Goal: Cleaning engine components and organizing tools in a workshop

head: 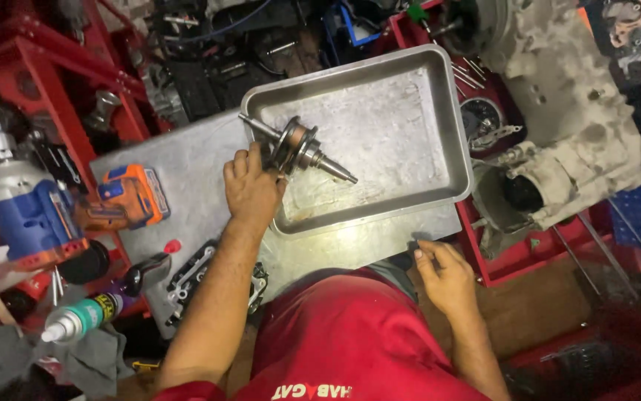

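metal tray (439, 82): crankshaft (298, 147) | left hand (250, 189) fingers gripping crankshaft | right hand (443, 275) loosely curled, empty

Your left hand (252, 187) rests on the near left rim of the metal tray (439, 119), touching the crankshaft (298, 148) that lies inside the tray towards its left side, one end reaching over the rim; the tray sits on the metal worktop (194, 171); your right hand (445, 273) is at the worktop's near edge, below the tray's right corner; a cordless tool (131, 197) lies on the worktop left of your left hand; a spray can (83, 318) lies nearer you, far left; the engine casing (565, 111) stands right of the tray.
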